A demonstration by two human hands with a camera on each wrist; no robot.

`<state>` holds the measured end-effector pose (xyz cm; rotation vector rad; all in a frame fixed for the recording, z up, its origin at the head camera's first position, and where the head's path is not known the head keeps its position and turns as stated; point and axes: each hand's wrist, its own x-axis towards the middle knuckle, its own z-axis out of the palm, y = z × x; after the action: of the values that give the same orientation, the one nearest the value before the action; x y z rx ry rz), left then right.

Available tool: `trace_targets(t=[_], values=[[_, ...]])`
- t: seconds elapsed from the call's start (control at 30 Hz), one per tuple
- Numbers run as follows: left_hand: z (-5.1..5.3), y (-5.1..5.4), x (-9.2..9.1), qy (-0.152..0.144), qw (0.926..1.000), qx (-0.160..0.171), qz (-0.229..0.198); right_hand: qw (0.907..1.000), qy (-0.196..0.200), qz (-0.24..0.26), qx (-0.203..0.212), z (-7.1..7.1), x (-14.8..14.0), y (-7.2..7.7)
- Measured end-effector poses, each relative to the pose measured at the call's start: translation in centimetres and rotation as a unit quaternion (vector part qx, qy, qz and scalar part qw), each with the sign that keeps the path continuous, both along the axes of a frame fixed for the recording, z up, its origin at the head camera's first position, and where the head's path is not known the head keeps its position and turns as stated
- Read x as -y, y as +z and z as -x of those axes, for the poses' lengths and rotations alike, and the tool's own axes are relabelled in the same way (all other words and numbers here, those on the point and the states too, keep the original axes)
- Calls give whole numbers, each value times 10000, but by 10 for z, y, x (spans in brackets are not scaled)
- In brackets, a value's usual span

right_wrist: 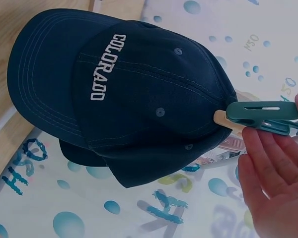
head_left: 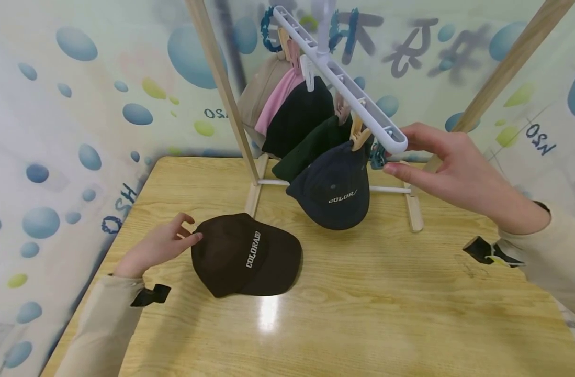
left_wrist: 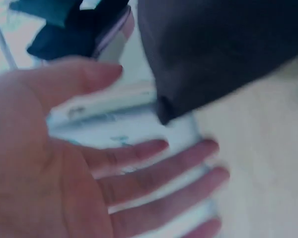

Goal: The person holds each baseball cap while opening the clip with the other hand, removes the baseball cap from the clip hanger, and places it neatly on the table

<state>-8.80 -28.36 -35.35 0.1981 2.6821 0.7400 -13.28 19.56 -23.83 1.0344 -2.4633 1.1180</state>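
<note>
A dark brown cap (head_left: 228,256) lettered COLORADO lies on the table, brim to the right. At its left edge is my left hand (head_left: 162,246). In the left wrist view its fingers spread loosely beside the dark cap (left_wrist: 223,49), gripping nothing. My right hand (head_left: 461,167) is raised at the near end of the white hanger bar (head_left: 358,102). Thumb and fingers pinch a teal clothespin (right_wrist: 263,116) there. Next to it, a yellow-orange clothespin (head_left: 360,133) holds a navy cap (right_wrist: 134,94), which hangs crown up toward the bar.
Behind the navy cap hang a dark green cap (head_left: 306,149), a black cap (head_left: 301,115), a pink cap (head_left: 280,99) and a beige cap (head_left: 256,94), on clothespins. Wooden posts (head_left: 223,89) and a white crossbar (head_left: 391,189) frame them. The wooden table (head_left: 362,314) meets patterned walls.
</note>
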Motion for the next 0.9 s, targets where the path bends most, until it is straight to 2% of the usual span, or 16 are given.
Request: trace_targets(t=[0.07,0.17,0.33,0.57,0.77,0.83,0.9], values=[[-2,8,-10,6,9984,-410,387,10000,-25,-9,-5,0,0,0],[-4,18,-27,-25,9913,-1005,854,10000,-20,-3,22,-1,1,1],[-7,29,-50,-235,9807,-1539,1182,9997,64,124,193,-4,1,3],[-8,31,-60,-351,9797,-1601,1153,9950,338,663,672,-8,-2,6],[-8,28,-61,-412,9795,-1656,1068,9782,496,1440,1413,-6,-11,9],[-8,27,-61,-428,9797,-1660,1042,9790,354,1389,1453,-3,-13,9],[-7,27,-61,-436,9802,-1640,1016,9818,54,1224,1451,1,-13,10]])
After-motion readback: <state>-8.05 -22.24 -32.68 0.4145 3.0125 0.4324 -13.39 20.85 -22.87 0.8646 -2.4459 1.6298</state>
